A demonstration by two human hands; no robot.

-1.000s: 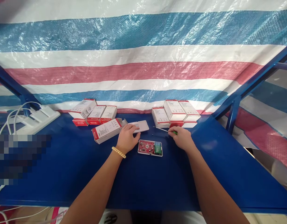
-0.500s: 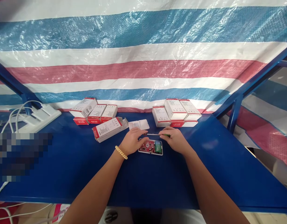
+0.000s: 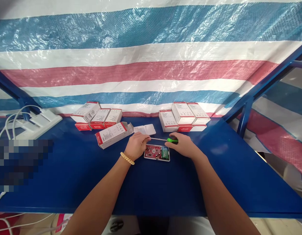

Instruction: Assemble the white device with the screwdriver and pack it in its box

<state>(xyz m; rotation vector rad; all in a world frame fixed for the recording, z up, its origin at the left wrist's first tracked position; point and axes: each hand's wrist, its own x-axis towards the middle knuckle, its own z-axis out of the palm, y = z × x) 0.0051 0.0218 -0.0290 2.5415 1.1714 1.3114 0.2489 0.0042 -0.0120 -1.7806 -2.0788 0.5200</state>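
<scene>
A screwdriver with a green handle (image 3: 172,140) and a thin metal shaft lies level between my hands. My right hand (image 3: 181,143) grips the handle between thumb and fingers. The fingers of my left hand (image 3: 137,143) pinch together at the shaft's tip; anything small between them is hidden. Just below the shaft, an opened white device (image 3: 157,159) rests on the table, showing a red circuit board (image 3: 153,151) on the left and a green battery (image 3: 165,152) on the right. Behind my left hand sits a white plastic cover (image 3: 149,129), inner side up.
An opened box (image 3: 111,134) lies on its side at left. Stacked red-and-white boxes (image 3: 93,114) stand at back left, and more boxes (image 3: 184,114) at back right. A power strip (image 3: 40,124) with cables occupies the blue table's (image 3: 165,189) left edge. Striped sheeting (image 3: 141,71) hangs behind.
My right hand's grip on the screwdriver has shifted, leaving more of the green handle showing. My left fingers have drawn closer together at the tip. The view has shifted slightly.
</scene>
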